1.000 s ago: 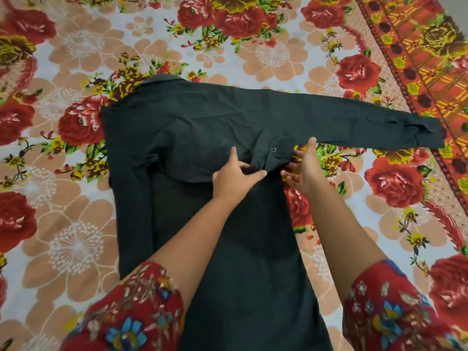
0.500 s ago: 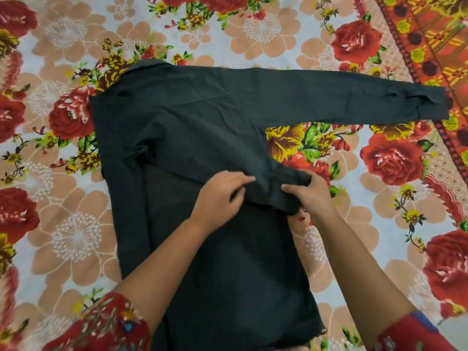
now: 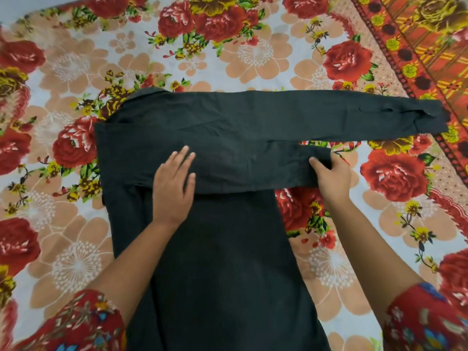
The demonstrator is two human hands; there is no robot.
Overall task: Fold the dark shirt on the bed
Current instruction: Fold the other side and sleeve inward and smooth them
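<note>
The dark shirt [image 3: 222, 249] lies flat on the bed, collar at the far left and body running toward me. One sleeve [image 3: 354, 115] stretches straight out to the right. The other sleeve [image 3: 248, 171] is folded across the chest as a horizontal band. My left hand [image 3: 173, 183] lies flat on the left part of that band, fingers straight. My right hand [image 3: 331, 173] grips the band's right end at the shirt's edge, thumb on top of the cloth and fingers under it.
A floral bedsheet [image 3: 253, 54] with red roses and peach flowers covers the bed all around the shirt. An orange patterned border [image 3: 430, 46] runs along the far right. My red printed sleeves [image 3: 83, 325] show at the bottom corners.
The folded sleeve has been drawn out to the right and laid flat across the chest. My left hand went from bunching the cloth to pressing it flat; my right hand moved right with the cuff.
</note>
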